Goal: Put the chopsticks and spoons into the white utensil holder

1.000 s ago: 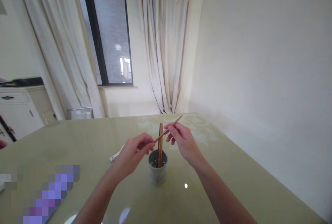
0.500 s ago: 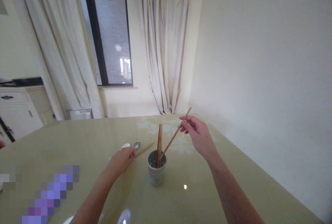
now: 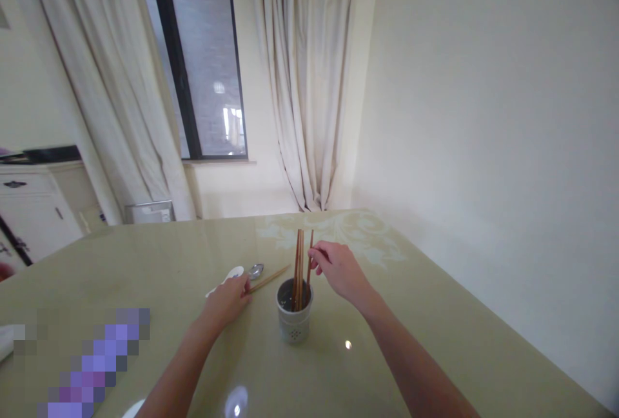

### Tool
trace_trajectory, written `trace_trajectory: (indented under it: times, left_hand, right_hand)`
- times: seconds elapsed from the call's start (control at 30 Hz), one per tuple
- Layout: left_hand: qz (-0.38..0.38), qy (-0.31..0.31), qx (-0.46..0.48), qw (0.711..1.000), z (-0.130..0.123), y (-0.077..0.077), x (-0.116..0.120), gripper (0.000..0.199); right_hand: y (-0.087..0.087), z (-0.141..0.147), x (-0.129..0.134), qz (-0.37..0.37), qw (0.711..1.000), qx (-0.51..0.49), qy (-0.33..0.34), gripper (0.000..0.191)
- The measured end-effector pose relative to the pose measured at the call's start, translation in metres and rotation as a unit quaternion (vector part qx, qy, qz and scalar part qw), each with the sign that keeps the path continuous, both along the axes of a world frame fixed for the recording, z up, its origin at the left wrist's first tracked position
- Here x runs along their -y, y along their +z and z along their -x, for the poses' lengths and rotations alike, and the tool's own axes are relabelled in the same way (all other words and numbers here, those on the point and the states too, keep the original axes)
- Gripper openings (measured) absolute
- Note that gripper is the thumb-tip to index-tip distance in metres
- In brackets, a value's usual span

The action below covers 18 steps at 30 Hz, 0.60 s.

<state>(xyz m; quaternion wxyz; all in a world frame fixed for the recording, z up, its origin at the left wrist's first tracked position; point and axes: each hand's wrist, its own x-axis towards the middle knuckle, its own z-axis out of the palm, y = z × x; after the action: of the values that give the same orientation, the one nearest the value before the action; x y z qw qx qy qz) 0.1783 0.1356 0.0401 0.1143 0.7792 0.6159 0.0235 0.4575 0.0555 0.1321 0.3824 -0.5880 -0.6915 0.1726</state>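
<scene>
A pale grey cup [image 3: 294,326] stands upright on the table, with several brown chopsticks [image 3: 299,263] leaning in it. My right hand [image 3: 337,268] pinches one more chopstick [image 3: 311,240] near its upper part; its lower end is inside the cup at the right side. Left of the cup, my left hand [image 3: 230,300] is low over the table with fingers closed round the near end of a light wooden chopstick [image 3: 271,278]. Just beyond that hand lie a white spoon [image 3: 236,272] and a metal spoon [image 3: 256,271].
The glossy green table [image 3: 449,340] runs along a white wall at the right. A pixelated purple item [image 3: 99,363] is at the lower left, near a white object [image 3: 6,339]. A white rim [image 3: 134,409] shows at the bottom edge.
My right hand has moved left and slightly down, bringing its chopstick from a strong slant to nearly upright in the cup. My left hand has barely moved.
</scene>
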Motion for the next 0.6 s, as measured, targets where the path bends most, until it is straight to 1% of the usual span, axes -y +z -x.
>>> trace_trajectory:
  times: [0.1, 0.23, 0.5, 0.6]
  left_hand:
    - [-0.003, 0.001, -0.005, 1.0, 0.0, -0.001, -0.001, 0.006]
    - [-0.006, -0.007, -0.003, 1.0, 0.0, -0.001, -0.002, 0.004]
    - [-0.015, -0.011, 0.015, 1.0, -0.004, -0.003, 0.003, 0.01]
    - [-0.026, 0.004, 0.016, 1.0, -0.005, 0.003, 0.003, 0.012]
  right_hand:
    - [-0.006, 0.003, -0.003, 0.007, 1.0, 0.009, -0.012, 0.033]
    - [-0.009, 0.004, -0.004, 0.014, 0.999, 0.02, -0.021, 0.033]
    - [-0.013, 0.005, -0.006, 0.025, 0.999, 0.035, -0.028, 0.034]
    - [-0.011, 0.003, -0.005, 0.03, 0.998, 0.044, -0.033, 0.035]
